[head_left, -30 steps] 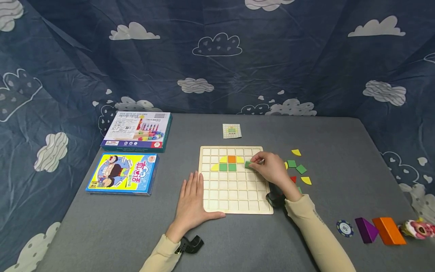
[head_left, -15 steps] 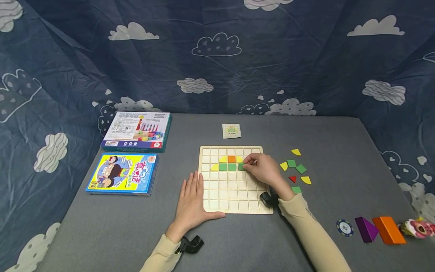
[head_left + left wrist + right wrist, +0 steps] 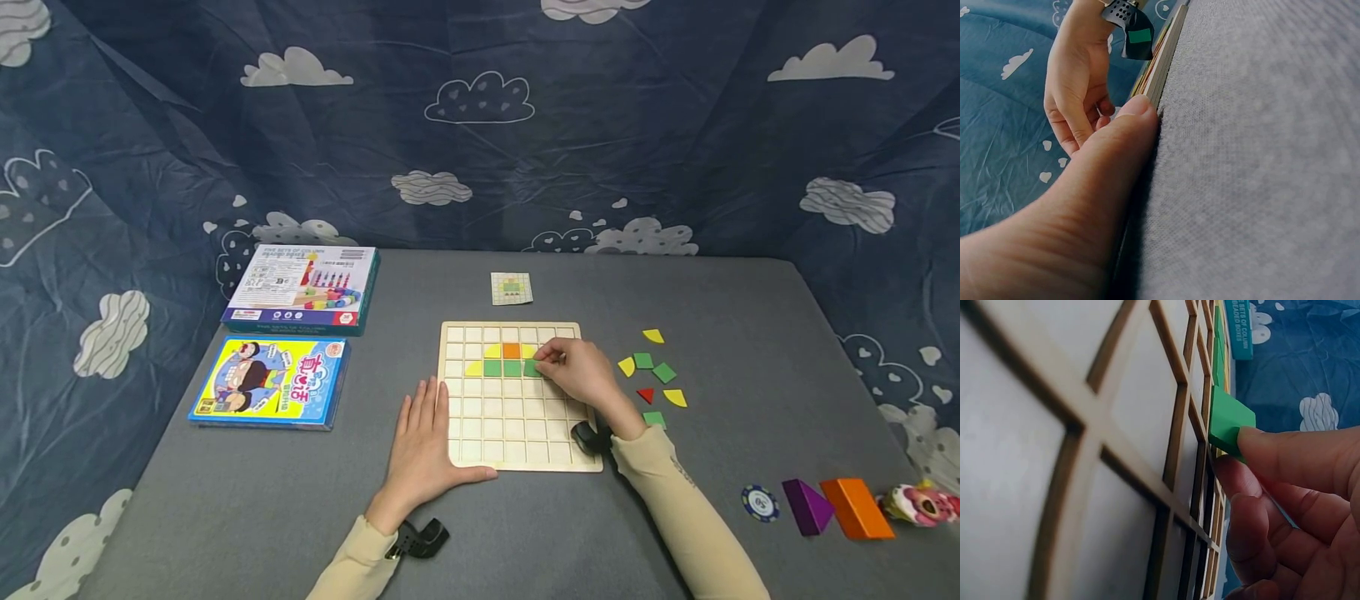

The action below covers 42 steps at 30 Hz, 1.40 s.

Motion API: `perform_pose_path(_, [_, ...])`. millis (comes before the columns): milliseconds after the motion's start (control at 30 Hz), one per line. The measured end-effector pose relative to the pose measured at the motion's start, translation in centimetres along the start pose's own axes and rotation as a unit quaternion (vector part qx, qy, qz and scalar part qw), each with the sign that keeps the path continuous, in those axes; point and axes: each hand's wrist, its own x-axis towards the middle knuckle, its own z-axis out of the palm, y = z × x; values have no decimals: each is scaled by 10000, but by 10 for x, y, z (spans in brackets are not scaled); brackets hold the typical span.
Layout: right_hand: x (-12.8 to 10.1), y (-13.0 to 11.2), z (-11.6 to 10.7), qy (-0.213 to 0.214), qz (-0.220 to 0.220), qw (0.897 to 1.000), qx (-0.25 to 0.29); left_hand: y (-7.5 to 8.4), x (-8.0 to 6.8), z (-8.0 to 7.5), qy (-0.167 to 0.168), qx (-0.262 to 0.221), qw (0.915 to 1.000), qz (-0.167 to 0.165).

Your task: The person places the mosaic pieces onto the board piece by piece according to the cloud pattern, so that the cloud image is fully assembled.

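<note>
1. While the right hand (image 3: 583,372) pinches a green square tile (image 3: 1229,422) between thumb and fingertip, the tile sits tilted over a cell of the wooden grid board (image 3: 517,450), just right of the two green squares already seated; one corner looks lower than the rest.
2. Risk, as I judge it: a tile let go at this tilt may ride up on a rib of the lattice instead of dropping flat (the cells look barely wider than the tile).
3. Second risk: a sideways nudge could jostle the seated neighbours, the orange square (image 3: 512,351) and the yellow quarter-round pieces (image 3: 474,368).
4. The left hand (image 3: 422,450) lies flat, fingers straight and together, thumb against the board's near left edge; if it lifts, I expect the light board to slide on the cloth.
5. Materials: board is pale laser-cut wood, thin raised ribs, smooth floor. Tile is matte, flat, sharp-edged, probably painted wood or foam.
6. Table cover (image 3: 1260,156) is grey woven fabric, fine-grained.
7. Loose pieces (image 3: 652,375) lie right of the board: green squares, yellow quarter-rounds, one red triangle.
</note>
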Motion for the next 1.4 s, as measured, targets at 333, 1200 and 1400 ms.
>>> perform_pose_path(333, [3, -1, 0, -69, -6, 9999, -118, 0, 0, 0, -60, -44, 10000, -23])
perform_pose_path(1200, [8, -1, 0, -252, 274, 9985, -398, 0, 0, 1, -5, 83, 10000, 14])
perform_pose_path(1400, [8, 0, 0, -327, 265, 9986, -316, 1, 0, 0, -52, 32, 10000, -42])
